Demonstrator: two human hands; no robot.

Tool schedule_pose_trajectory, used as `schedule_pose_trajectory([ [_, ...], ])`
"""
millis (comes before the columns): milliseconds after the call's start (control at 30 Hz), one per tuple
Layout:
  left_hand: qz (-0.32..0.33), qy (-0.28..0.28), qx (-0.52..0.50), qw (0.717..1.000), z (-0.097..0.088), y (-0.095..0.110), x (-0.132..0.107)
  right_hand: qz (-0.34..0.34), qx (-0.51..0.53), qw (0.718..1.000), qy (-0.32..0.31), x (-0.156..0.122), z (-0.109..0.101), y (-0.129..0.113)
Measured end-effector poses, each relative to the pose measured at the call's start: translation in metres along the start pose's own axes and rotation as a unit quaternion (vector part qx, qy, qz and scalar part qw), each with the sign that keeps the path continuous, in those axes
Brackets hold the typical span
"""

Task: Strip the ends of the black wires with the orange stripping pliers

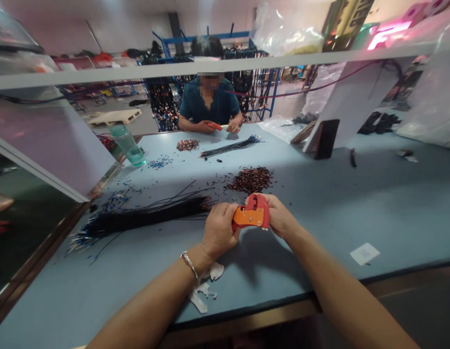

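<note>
A red and orange wire stripper [251, 217] is held above the table, its handle in my left hand [220, 228], whose fingers are wrapped round it. My right hand [277, 213] is closed at the head end of the stripper; its fingertips are partly behind the tool, and whatever they pinch is hidden. To the left of my left hand lies a thick bundle of black wires [145, 215], with blue and white tips at its far left end and coppery ends near my hand. Just beyond the stripper is a heap of short black and copper-coloured scraps [252, 179].
Across the table [355, 208] a person [209, 104] holds a red tool near a smaller wire bundle [230, 146]. A green bottle [128, 146] stands at left, a dark phone [327, 139] leans at right. Crumpled tissue [203, 293] and a white card [364, 253] lie near the front edge.
</note>
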State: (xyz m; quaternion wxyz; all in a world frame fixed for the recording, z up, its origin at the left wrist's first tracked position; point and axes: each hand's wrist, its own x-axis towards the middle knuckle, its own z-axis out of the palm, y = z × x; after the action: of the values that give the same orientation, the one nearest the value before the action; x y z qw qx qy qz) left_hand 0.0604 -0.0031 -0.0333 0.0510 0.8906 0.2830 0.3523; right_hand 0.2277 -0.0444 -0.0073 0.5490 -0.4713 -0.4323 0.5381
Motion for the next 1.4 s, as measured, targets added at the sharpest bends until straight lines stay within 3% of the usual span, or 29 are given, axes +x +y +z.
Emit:
schedule_pose_trajectory([
  [467, -0.009, 0.009, 0.005, 1.000, 0.0000, 0.0004, -0.0001, -0.004, -0.047, 0.998, -0.046, 0.0017, -0.0066, 0.0019],
  [1400, -0.034, -0.030, 0.000, 0.999, 0.0018, 0.0000, -0.0009, 0.013, -0.080, 0.996, -0.026, 0.0000, -0.0040, -0.0014],
])
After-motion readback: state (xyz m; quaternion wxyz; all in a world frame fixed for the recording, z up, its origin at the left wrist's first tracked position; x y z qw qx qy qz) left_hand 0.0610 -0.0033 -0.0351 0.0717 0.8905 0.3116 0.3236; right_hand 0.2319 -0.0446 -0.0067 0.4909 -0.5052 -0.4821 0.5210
